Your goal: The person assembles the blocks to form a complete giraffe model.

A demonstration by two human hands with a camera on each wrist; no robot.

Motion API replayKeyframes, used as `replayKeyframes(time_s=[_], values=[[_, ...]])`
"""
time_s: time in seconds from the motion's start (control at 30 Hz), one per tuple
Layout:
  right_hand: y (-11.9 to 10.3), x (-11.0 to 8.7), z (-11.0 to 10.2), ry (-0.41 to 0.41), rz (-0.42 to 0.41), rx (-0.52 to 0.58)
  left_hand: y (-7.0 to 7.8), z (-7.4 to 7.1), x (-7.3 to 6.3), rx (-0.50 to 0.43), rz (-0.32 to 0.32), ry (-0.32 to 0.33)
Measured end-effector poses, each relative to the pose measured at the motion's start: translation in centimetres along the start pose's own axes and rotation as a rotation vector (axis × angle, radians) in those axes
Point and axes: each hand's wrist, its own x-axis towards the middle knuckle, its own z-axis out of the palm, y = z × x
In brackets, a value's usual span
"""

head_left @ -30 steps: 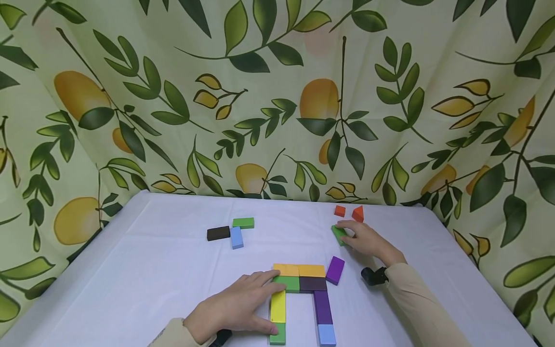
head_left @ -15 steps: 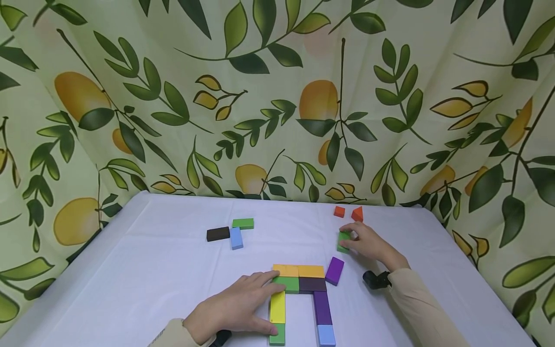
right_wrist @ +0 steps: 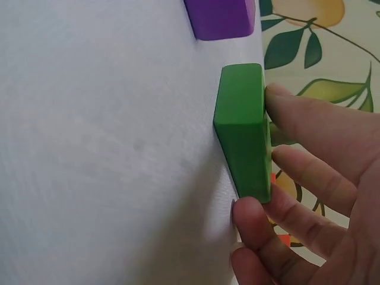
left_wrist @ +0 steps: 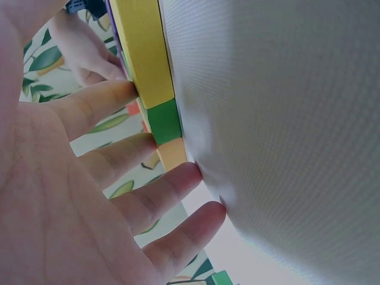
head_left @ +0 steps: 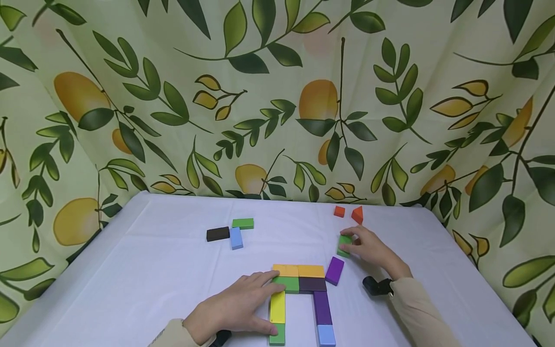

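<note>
My left hand (head_left: 234,303) lies along the left side of an arch-shaped block layout, fingers spread. Its fingertips touch the green block (head_left: 292,284) at the upper left corner and the yellow block (head_left: 278,307); its thumb rests on the lower green block (head_left: 277,339). On the right, my right hand (head_left: 375,248) holds another green block (right_wrist: 242,142) between thumb and fingers, low on the table. A purple block (head_left: 335,271) lies tilted just nearer than that block, close to the arch's upper right corner.
Two orange-yellow blocks (head_left: 311,271) top the arch; a dark block (head_left: 312,284), a purple block (head_left: 323,308) and a light blue block (head_left: 326,335) form its right side. Farther back lie black (head_left: 218,234), blue (head_left: 236,238) and green (head_left: 243,223) blocks, plus red pieces (head_left: 339,211).
My right hand has drawn the green block slightly toward me and to the right, turning it closer to straight. The left hand stays where it was.
</note>
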Motion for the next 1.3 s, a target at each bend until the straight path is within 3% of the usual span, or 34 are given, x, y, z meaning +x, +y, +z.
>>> replayKeyframes(time_s=[0.13, 0.53, 1.3], values=[[-0.08, -0.29, 0.05, 0.013, -0.001, -0.008, -0.01, -0.03, -0.01, -0.003, 0.0, 0.001], [-0.5, -0.84, -0.2, -0.058, -0.046, 0.034, 0.02, -0.07, -0.03, -0.001, 0.0, 0.001], [-0.76, -0.75, -0.19, -0.081, -0.028, 0.031, -0.03, -0.03, -0.01, 0.008, 0.001, -0.007]])
